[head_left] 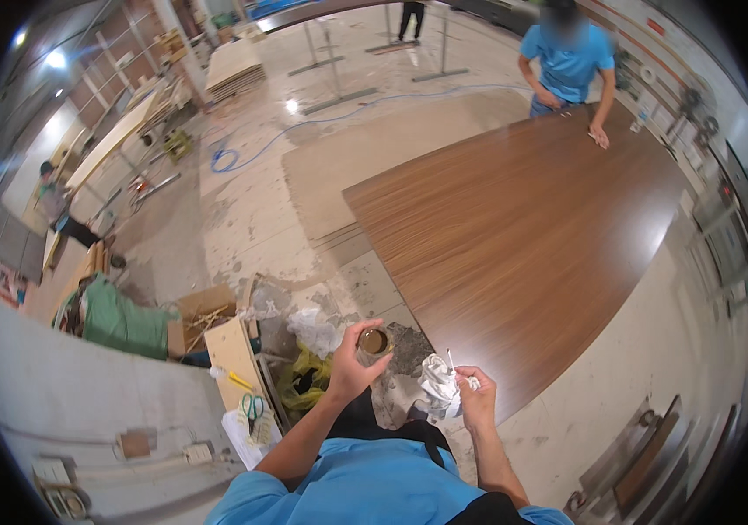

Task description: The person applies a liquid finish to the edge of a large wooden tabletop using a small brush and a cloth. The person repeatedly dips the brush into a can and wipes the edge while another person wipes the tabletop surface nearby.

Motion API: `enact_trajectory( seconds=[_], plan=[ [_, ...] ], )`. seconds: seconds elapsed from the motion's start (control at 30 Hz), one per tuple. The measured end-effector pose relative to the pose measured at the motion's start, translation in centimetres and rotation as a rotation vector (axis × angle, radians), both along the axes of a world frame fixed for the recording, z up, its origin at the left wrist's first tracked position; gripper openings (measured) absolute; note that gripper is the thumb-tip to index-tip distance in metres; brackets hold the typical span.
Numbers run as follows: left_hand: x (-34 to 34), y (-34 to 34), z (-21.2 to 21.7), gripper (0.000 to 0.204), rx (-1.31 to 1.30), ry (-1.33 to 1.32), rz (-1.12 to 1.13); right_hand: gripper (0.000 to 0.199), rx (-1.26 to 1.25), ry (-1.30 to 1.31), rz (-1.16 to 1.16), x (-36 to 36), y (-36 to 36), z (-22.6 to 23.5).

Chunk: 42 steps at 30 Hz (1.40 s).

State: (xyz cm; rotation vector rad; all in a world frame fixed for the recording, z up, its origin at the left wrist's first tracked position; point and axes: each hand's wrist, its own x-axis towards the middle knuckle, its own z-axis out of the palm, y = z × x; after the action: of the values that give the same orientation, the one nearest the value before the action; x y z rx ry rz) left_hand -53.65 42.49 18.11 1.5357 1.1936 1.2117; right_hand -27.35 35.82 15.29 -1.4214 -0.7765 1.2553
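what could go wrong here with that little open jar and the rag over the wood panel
1. The left hand pinches the small open jar by its rim, tipped toward the camera; its dark contents might spill onto the floor or the blue shirt.
2. The right hand holds both a white rag and a thin stick, so either could slip.
3. Both hands are close to the edge of the large wood panel; a drip there might mark its surface.

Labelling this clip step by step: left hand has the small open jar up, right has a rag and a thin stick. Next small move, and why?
Probably dip the thin stick into the small jar. The left hand holds the jar open-topped at chest height, and the right hand, bunching the white rag, sits just beside it with the stick tip upright, apart from the jar.
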Motion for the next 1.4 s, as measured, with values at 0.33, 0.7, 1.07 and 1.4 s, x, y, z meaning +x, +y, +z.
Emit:
enact_trajectory(
  seconds=[0.33,0.7,1.07,1.4],
  plan=[
    [2.0,22.4,0.8,0.067,0.038,0.077,-0.612,0.009,0.091,-0.551,-0.397,-4.9,10.2,7.0],
    [2.4,28.0,0.4,0.068,-0.027,0.157,-1.057,0.022,-0.086,-1.283,-0.365,-14.8,17.7,12.5],
    [3.1,27.6,-0.3,0.069,0.087,0.195,-1.104,0.017,-0.190,-1.293,-0.426,-15.0,17.0,11.8],
    [1.1,30.2,-0.9,0.066,0.137,0.153,-1.347,0.011,-0.219,-1.140,-0.808,-22.1,16.8,9.9]
  ],
)
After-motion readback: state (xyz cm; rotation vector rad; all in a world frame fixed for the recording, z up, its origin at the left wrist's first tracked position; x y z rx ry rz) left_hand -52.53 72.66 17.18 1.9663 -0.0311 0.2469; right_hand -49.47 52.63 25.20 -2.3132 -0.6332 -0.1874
